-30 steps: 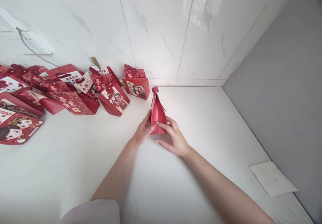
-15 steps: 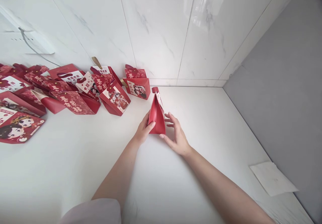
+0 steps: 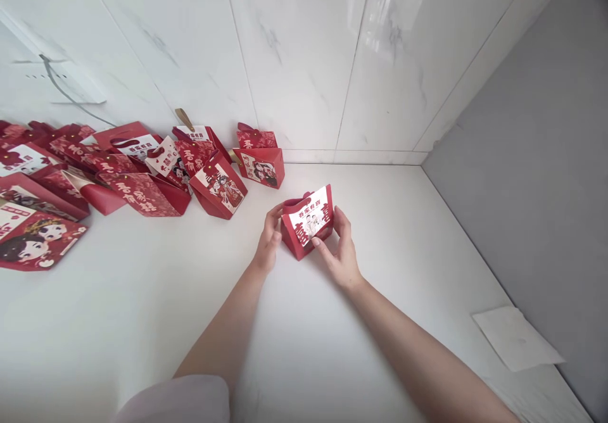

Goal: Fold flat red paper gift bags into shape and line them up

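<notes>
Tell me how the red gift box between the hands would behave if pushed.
The red gift box looks like folded card: probably light, fairly stiff, yet dented by a hard squeeze. It narrows toward the top, so a high push may tip it. On the glossy countertop a low push would likely slide it.

Both arms reach forward; left hand [image 3: 267, 247] and right hand [image 3: 342, 259] face inward, fingers [image 3: 341, 220] curled.

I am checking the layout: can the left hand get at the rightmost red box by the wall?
Probably yes. The left hand holds the small box, but only bare table lies between it and the rightmost red box.
</notes>
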### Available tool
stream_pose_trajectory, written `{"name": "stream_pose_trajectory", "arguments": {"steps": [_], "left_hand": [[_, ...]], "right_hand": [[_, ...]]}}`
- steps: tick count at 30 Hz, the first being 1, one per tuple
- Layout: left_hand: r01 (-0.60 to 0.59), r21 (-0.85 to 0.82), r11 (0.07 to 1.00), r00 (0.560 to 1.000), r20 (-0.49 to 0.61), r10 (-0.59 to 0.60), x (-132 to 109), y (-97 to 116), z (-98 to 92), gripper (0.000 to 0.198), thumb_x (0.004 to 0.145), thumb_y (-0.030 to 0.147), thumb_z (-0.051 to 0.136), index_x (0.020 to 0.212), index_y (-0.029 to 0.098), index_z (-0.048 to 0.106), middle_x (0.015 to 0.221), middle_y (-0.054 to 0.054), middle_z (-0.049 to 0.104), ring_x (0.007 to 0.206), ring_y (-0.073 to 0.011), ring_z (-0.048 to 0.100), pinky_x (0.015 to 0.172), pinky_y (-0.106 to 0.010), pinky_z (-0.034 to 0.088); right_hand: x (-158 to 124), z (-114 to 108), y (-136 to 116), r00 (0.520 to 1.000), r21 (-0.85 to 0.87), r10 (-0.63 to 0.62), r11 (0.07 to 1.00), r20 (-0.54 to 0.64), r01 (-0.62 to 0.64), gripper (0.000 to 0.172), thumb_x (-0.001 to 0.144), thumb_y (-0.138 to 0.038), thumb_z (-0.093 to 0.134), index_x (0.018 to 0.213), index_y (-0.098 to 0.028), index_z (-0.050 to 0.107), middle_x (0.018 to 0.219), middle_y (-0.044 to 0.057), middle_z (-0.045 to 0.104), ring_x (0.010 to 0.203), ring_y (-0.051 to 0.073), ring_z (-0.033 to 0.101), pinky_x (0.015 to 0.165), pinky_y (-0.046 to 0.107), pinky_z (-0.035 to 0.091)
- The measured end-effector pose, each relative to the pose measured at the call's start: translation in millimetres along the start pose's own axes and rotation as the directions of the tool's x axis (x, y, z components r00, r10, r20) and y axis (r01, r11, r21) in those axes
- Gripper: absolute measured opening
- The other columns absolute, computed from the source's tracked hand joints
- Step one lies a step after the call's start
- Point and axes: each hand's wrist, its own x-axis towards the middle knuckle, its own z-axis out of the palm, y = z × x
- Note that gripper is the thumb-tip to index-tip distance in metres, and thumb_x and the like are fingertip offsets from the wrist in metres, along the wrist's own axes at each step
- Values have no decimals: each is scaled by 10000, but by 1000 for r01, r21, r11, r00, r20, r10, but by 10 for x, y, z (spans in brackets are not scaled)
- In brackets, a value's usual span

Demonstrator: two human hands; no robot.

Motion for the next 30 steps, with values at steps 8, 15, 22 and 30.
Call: {"name": "stream_pose_trajectory", "arguments": {"steps": [8, 15, 22, 30], "left_hand": [[142, 16, 990, 981, -139, -138, -31, -92, -49, 491, 937, 480, 591, 1347, 214, 541, 1348, -104, 617, 1227, -273, 601, 1068, -409, 471], [271, 86, 959, 963, -8, -271, -6, -59, -72, 529, 781, 388, 798, 1232, 193, 602, 1260, -101, 673, 1182, -279, 632, 1031, -403, 498], [288, 103, 952, 957, 10, -290, 21, -16, -72, 653, 680, 376, 876, 1241, 184, 604, 1270, -126, 675, 1168, -313, 649, 995, -429, 522], [336, 75, 939, 940, 33, -339, 26, 8, -83, 666, 681, 385, 878, 1244, 170, 595, 1242, -143, 692, 1143, -309, 669, 1001, -453, 524]], "right_hand": [[-23, 8, -48, 999, 41, 36, 999, -16, -35, 596, 942, -392, 616, 1459, -253, 354, 1036, 63, 686, 993, 234, 669, 932, 471, 558], [-57, 24, -42, 950, -235, -204, 961, -237, 148, 598, 949, -312, 551, 1494, -272, 309, 1567, 188, 302, 1510, 336, 281, 1139, 638, 364], [-101, 70, -302, 948, -489, -316, 823, 29, 289, 505, 914, -242, 589, 1385, -414, 529, 1661, 63, 220, 1539, 443, 170, 1144, 795, 80], [225, -132, -834, 956, -523, -288, 823, -49, 222, 540, 957, -288, 548, 1485, -332, 444, 1668, 132, 222, 1542, 440, 172, 1144, 789, 85]]}}
